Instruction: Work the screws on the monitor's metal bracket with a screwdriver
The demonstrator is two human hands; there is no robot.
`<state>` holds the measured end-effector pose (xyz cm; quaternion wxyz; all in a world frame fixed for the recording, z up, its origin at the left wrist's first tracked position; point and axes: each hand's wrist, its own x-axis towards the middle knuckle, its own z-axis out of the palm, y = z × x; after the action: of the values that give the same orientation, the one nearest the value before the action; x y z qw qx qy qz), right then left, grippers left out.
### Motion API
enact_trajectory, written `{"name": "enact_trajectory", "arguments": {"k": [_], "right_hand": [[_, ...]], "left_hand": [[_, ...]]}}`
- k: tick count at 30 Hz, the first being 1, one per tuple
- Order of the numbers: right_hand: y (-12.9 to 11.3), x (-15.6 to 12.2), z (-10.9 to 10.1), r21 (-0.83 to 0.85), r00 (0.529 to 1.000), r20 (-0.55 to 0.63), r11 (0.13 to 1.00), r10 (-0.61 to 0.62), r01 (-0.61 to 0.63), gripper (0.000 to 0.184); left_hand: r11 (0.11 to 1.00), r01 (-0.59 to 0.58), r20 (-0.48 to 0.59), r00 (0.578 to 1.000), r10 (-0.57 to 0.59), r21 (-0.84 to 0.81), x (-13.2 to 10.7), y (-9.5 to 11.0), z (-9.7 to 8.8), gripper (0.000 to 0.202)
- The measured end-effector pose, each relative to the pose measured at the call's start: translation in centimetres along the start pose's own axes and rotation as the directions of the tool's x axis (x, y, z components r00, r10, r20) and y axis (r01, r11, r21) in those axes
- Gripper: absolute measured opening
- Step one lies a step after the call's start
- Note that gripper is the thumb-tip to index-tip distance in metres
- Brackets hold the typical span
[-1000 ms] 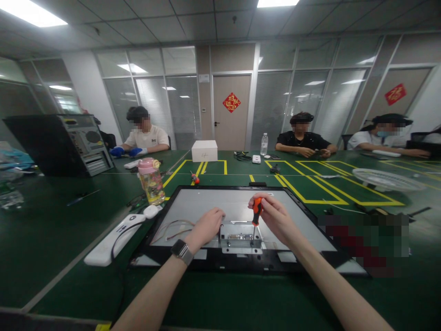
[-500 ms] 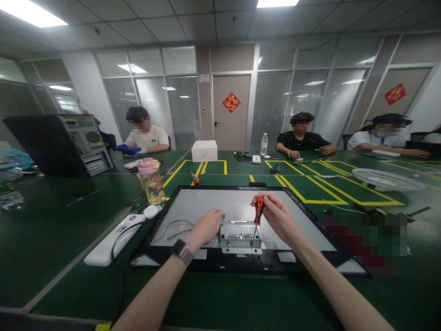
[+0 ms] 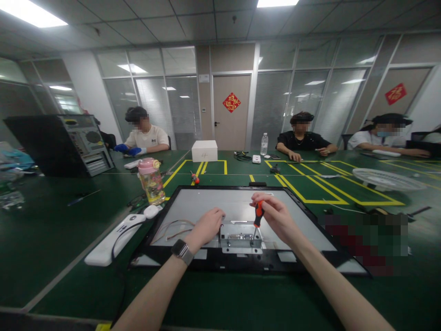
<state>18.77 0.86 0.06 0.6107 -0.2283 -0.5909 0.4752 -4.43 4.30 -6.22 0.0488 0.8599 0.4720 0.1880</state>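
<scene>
A flat display panel [image 3: 186, 202] with a grey back and a black frame lies on the table before me. Near its front edge sits a silver metal bracket [image 3: 237, 232] with holes in it. My left hand [image 3: 208, 224] is curled against the bracket's upper left edge, the fingertips partly hidden. In my right hand [image 3: 274, 212] is a screwdriver [image 3: 258, 214] with an orange and black handle, gripped by the fingers. Its shaft points down, and the tip reaches the bracket's right part. Thin wires [image 3: 175, 230] lie on the panel left of my left hand.
On the left are a white power strip [image 3: 115, 241], a pink-lidded bottle [image 3: 151, 181] and a black computer case [image 3: 58, 145]. A white box [image 3: 204, 151] and a clear water bottle [image 3: 264, 145] stand behind the panel. Several people sit across the green table [image 3: 65, 230].
My right hand's fingers have shifted slightly on the screwdriver, and its handle sits a little lower and further left. My left hand, the bracket and the panel have stayed in place.
</scene>
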Motion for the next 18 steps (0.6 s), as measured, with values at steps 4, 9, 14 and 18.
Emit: {"name": "enact_trajectory", "arguments": {"k": [4,9,14,18], "right_hand": [[0.04,0.03,-0.16,0.0,1.0,-0.006,1.0,0.005,-0.005,0.017],[0.12,-0.1,-0.23,0.049,0.998,0.032,0.997,0.055,-0.057,0.024],[0.2,-0.08,-0.04,0.015,0.999,0.04,1.0,0.007,-0.008,0.023],[0.3,0.02,-0.09,-0.019,0.999,0.015,0.999,-0.029,0.03,0.02]], "left_hand": [[1.0,-0.003,0.002,1.0,0.003,0.002,0.0,0.06,-0.03,0.033],[1.0,-0.007,0.003,1.0,0.007,0.004,0.03,0.05,0.02,0.033],[1.0,-0.01,-0.001,1.0,0.01,0.001,0.06,0.01,0.06,0.033],[1.0,-0.006,-0.008,1.0,0.006,-0.003,0.07,-0.12,0.2,0.034]]}}
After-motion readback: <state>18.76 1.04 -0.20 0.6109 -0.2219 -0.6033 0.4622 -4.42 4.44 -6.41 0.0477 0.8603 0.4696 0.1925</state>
